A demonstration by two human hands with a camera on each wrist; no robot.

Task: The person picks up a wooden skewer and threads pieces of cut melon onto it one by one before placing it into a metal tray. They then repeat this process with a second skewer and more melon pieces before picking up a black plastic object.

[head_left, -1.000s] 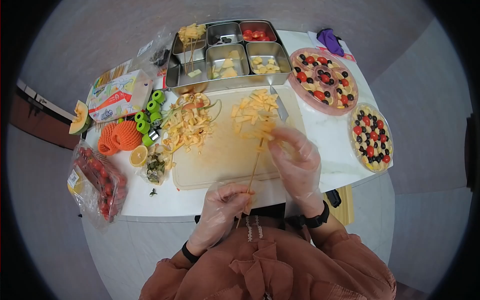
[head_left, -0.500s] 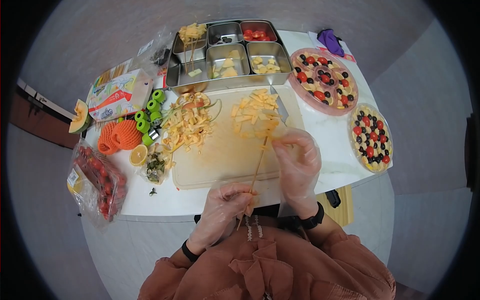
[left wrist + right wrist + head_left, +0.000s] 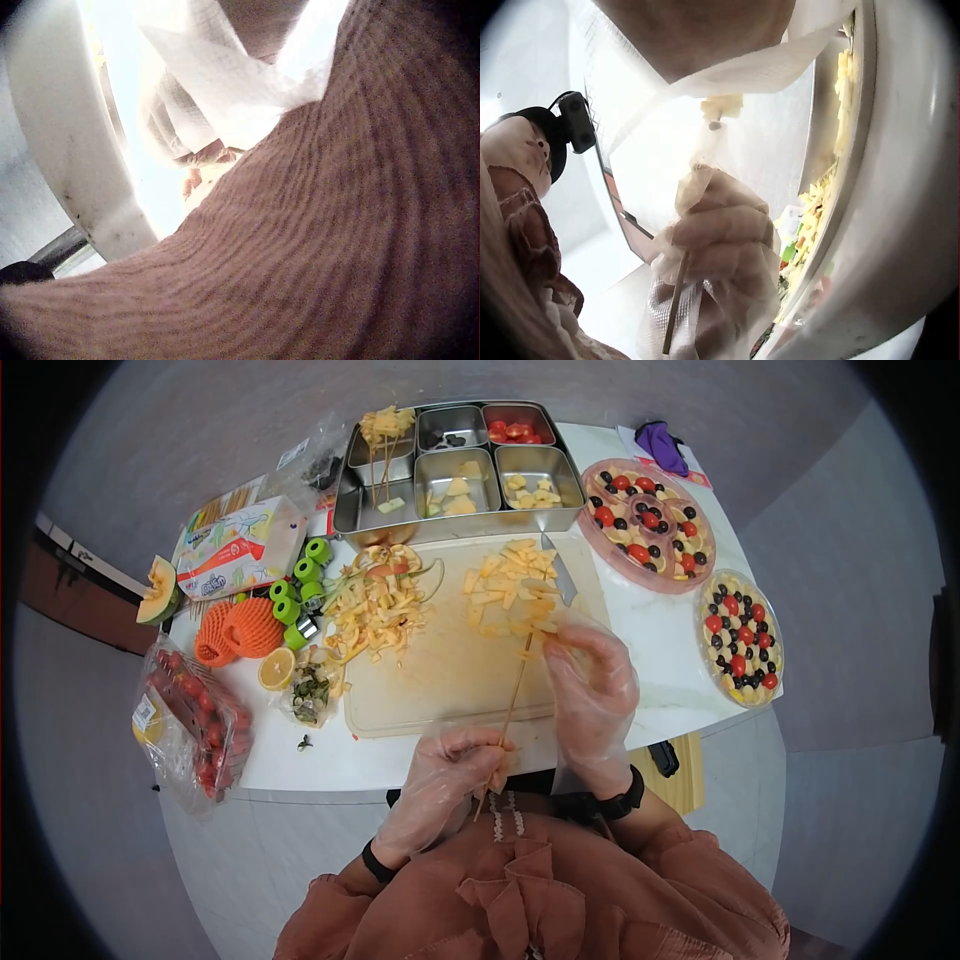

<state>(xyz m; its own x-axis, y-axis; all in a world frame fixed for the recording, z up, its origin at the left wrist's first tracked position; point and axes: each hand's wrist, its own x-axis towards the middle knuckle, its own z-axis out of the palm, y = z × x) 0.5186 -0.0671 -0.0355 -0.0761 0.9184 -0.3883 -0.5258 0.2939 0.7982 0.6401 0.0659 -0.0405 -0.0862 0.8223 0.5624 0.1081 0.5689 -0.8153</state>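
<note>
Both hands wear clear plastic gloves. My left hand [image 3: 455,768] grips the lower part of a thin wooden skewer [image 3: 512,705], which slants up and away over the cutting board's near edge. Small yellow-orange fruit pieces [image 3: 526,654] sit near the skewer's upper end. There my right hand [image 3: 596,695] pinches a fruit piece [image 3: 545,626] between thumb and forefinger. The right wrist view shows the left hand's curled fingers [image 3: 724,232] around the skewer [image 3: 676,307]. In the left wrist view, a brown sleeve [image 3: 322,232] hides most of the work.
The cutting board [image 3: 420,690] bears cut fruit strips [image 3: 505,582], a knife [image 3: 565,578] and a heap of peelings [image 3: 375,610]. Behind stands a steel tray [image 3: 350,520] with several containers. Fruit platters [image 3: 600,540] lie right; bagged tomatoes [image 3: 205,720] lie left.
My right hand, blurred a second ago, has drawn slightly closer and steadied by the skewer's upper end. The left hand and the skewer have stayed almost in place.
</note>
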